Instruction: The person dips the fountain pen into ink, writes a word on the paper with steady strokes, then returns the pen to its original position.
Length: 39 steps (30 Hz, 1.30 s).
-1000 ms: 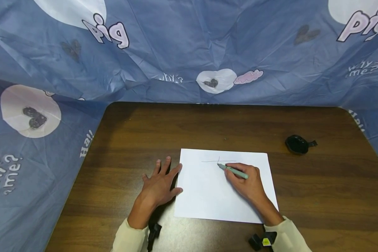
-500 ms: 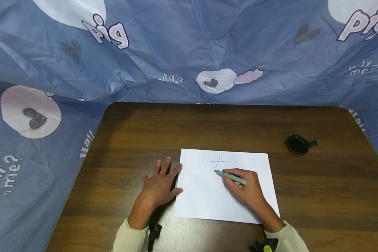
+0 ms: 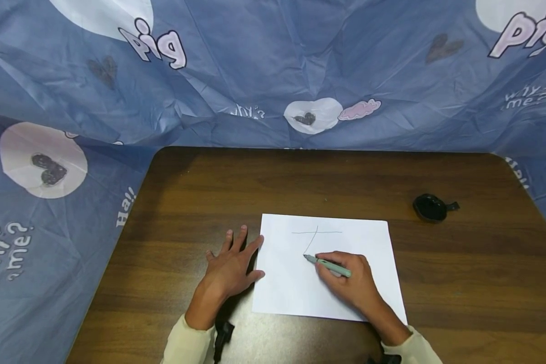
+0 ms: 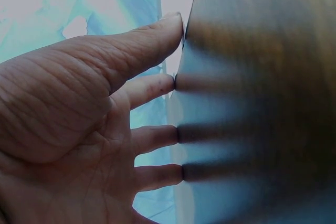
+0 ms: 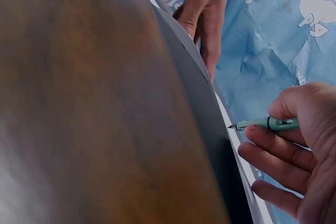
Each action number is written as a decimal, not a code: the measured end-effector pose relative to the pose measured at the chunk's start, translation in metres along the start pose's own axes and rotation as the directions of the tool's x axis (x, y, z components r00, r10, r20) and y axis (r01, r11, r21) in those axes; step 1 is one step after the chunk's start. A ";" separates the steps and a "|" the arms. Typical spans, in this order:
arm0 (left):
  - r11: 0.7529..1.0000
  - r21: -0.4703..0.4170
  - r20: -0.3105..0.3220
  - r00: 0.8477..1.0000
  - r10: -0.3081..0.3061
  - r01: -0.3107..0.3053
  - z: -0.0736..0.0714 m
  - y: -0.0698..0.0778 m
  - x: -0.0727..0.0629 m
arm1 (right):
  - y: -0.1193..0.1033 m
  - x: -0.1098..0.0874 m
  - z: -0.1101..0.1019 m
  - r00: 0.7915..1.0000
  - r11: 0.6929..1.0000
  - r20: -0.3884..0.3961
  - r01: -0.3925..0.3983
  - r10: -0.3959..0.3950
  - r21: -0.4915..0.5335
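A sheet of white paper [image 3: 296, 288] lies on the wooden table, marked with a thin horizontal line and a stroke that crosses it and slants down to the left. My right hand [image 3: 352, 280] pinches a green fountain pen [image 3: 334, 267], its nib at the lower end of the slanted stroke. In the right wrist view the metal nib of the pen [image 5: 262, 125] meets the paper. My left hand [image 3: 227, 268] is spread flat at the paper's left edge, thumb and index fingertips on its margin. The left wrist view shows the same hand [image 4: 89, 108] with straight fingers.
A small black pan-shaped dish [image 3: 430, 208] with a short handle sits on the table [image 3: 255, 177] right of and beyond the paper. Blue printed cloth [image 3: 255, 65] hangs behind the table and along its sides. Black wrist gear [image 3: 223, 341] shows by the left sleeve.
My right hand has moved down and slightly left with the pen, and the slanted stroke has grown longer below the horizontal line. The left hand stays in place.
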<state>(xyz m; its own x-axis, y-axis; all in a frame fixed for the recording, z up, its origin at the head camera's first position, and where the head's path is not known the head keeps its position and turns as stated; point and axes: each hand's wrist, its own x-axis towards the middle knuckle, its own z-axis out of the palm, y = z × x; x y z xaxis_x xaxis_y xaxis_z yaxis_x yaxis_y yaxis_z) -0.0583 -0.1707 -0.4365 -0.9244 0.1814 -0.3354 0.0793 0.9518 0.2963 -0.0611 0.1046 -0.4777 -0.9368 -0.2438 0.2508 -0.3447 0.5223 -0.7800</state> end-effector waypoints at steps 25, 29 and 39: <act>1.000 0.018 0.003 1.000 -0.009 0.009 -0.001 0.002 0.000 | -0.014 -0.014 0.013 0.991 0.991 0.034 0.130 -0.129 -0.034; 1.000 0.017 0.003 1.000 -0.011 0.011 0.000 0.002 0.000 | -0.015 -0.014 0.014 0.990 0.991 0.057 0.127 -0.126 -0.032; 1.000 0.010 0.002 1.000 -0.009 0.009 -0.001 0.002 0.000 | -0.007 -0.006 0.003 0.997 0.997 -0.074 -0.003 0.009 0.074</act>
<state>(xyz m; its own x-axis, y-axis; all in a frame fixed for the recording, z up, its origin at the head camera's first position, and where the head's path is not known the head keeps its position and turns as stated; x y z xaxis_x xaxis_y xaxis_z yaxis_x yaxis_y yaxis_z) -0.0581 -0.1688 -0.4349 -0.9243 0.1732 -0.3402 0.0745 0.9559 0.2842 -0.0529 0.0996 -0.4754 -0.9416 -0.1782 0.2859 -0.3365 0.4615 -0.8208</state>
